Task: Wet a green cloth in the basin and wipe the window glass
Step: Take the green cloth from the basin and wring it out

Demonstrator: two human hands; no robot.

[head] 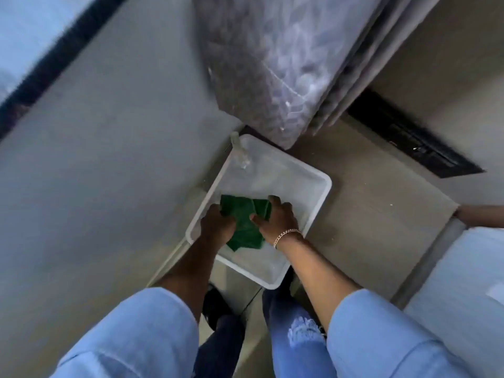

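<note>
A white rectangular basin (321, 186) stands on the floor against the wall, with a little water in it. Inside it lies the green cloth (245, 225), crumpled. My left hand (216, 225) grips the cloth's left side and my right hand (278, 215), with a chain bracelet at the wrist, grips its right side. Both hands are down inside the basin. The window glass (30, 31) shows at the top left, beyond a dark frame.
A clear bottle (240, 152) rests at the basin's far corner. A grey curtain (286, 64) hangs down just behind the basin. A dark floor vent (409, 137) lies to the right. My knees in jeans are below the basin.
</note>
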